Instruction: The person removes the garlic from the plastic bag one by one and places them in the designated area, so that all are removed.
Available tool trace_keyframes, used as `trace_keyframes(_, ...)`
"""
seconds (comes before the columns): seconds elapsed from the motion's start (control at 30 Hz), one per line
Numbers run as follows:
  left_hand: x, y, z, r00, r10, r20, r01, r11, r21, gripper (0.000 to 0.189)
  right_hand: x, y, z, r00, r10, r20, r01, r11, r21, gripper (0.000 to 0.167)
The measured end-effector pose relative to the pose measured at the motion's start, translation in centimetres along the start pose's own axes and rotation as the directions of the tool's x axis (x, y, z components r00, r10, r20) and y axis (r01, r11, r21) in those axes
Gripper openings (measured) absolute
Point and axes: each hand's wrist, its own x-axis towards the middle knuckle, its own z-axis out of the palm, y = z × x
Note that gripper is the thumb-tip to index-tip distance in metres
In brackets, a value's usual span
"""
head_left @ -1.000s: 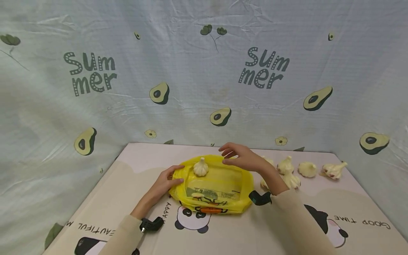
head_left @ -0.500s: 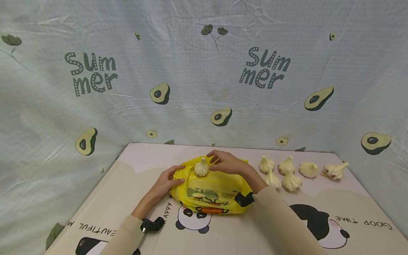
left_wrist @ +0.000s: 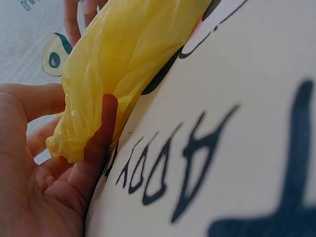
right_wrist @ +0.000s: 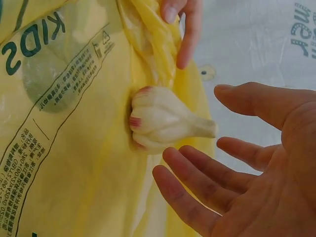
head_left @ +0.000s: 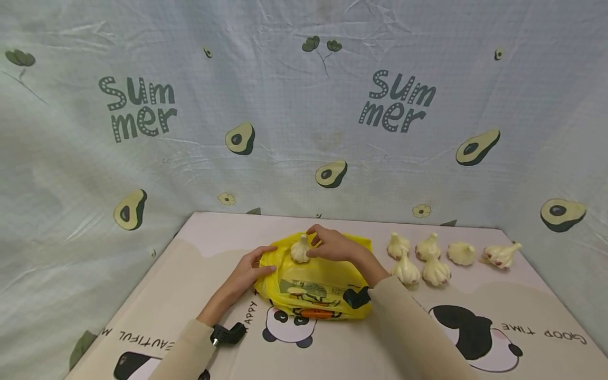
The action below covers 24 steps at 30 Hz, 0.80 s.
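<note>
In the head view a yellow plastic bag [head_left: 328,274] lies spread on the table with a garlic bulb [head_left: 300,249] on it, stem up. My left hand [head_left: 247,272] holds the bag's left side, its end between thumb and fingers [left_wrist: 106,128] in the left wrist view. Over the bag, my right hand [head_left: 332,245] reaches beside that bulb. The right wrist view shows the right hand [right_wrist: 261,158] with fingers spread, fingertips close to the white, pink-marked garlic [right_wrist: 163,121]; whether one touches it I cannot tell.
To the right stand several more garlic bulbs [head_left: 436,272], one of them lying on its side [head_left: 501,256]. A patterned cloth [head_left: 285,105] rises behind the table [head_left: 228,227]. Printed pandas [head_left: 290,327] mark the table cover.
My right hand has moved left and down over the bag to the garlic bulb. Bulbs that the arm covered now show. My left hand has stayed at the bag's left side.
</note>
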Motion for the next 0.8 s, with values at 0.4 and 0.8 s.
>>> trace_keyframes(0.4, 0.1, 0.0, 0.1, 1.000, -0.015, -0.010, 0.015, 1.000, -0.002, 0.059, 0.6, 0.1, 0.6, 0.999, 0.017, 0.031, -0.017, 1.000, 0.010, 0.053)
trace_keyframes(0.8, 0.1, -0.1, 0.0, 1.000, -0.013, -0.009, 0.013, 1.000, 0.001, 0.058, 1.1, 0.7, 1.5, 0.999, -0.035, 0.032, 0.035, 0.999, 0.004, 0.046)
